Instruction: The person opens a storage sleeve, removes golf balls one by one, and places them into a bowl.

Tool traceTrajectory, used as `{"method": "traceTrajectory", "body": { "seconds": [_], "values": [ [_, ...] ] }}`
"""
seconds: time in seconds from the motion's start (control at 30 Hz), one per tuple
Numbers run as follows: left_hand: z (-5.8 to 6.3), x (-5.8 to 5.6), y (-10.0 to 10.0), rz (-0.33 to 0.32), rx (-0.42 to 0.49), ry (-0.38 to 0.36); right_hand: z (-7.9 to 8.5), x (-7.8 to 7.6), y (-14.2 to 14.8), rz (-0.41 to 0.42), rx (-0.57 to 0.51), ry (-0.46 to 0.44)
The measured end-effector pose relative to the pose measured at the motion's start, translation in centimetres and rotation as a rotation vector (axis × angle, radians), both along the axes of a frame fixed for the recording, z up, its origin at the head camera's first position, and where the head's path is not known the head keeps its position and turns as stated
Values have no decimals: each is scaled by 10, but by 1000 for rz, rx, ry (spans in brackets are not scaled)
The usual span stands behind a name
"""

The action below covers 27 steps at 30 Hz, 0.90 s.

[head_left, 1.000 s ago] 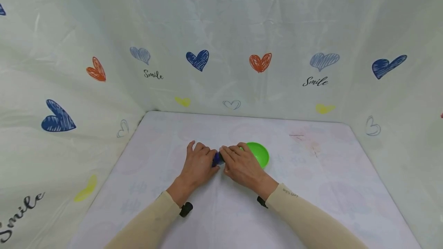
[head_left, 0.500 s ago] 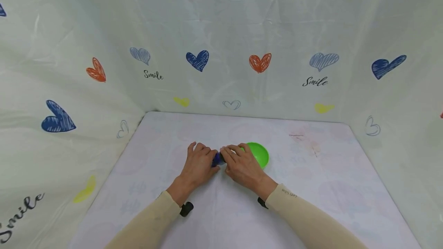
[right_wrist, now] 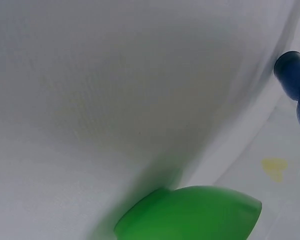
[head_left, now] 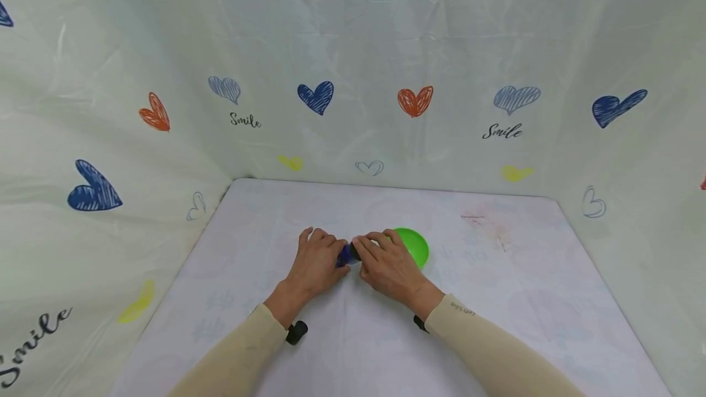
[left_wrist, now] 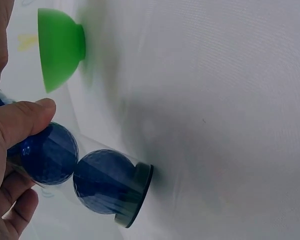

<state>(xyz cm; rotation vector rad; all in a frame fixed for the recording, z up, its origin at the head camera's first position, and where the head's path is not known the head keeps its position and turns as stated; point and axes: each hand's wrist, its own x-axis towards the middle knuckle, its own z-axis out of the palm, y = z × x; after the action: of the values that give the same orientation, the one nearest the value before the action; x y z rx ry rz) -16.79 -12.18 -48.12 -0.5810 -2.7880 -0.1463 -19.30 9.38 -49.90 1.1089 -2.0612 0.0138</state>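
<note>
A clear tube of blue balls is held tilted between the two hands near the middle of the table. In the left wrist view, two blue balls show plainly inside it, above a dark end cap close to the tabletop. My left hand grips the tube's body with thumb and curled fingers. At its upper end, a dark lid is pinched by my right hand, whose fingers partly hide it. Behind the right hand stands a green bowl, partly covered by that hand in the head view.
A white cloth covers the table, with a faint reddish stain at the back right. Pale sheeting printed with hearts rises behind and along both sides.
The right hand has shifted slightly to the right, and a bit more of the dark lid shows. The left hand and the bowl stay nearly still.
</note>
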Motion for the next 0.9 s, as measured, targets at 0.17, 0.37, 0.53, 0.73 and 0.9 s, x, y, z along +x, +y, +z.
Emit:
{"method": "traceTrajectory", "body": {
  "seconds": [0.17,0.37,0.53,0.73,0.9],
  "values": [
    [1,-1,-1,-1,-3,-28,1,-1,-1,8,12,9],
    [2,-2,-2,0,-7,-38,1,-2,-3,31,17,1],
    [1,-3,-2,-7,5,-39,4,-2,-3,38,11,-20],
    [2,-4,-2,-14,0,-54,5,-2,-2,52,16,-34],
    [3,-4,-2,-16,-8,-60,5,-3,-2,57,12,-52]
  ]
}}
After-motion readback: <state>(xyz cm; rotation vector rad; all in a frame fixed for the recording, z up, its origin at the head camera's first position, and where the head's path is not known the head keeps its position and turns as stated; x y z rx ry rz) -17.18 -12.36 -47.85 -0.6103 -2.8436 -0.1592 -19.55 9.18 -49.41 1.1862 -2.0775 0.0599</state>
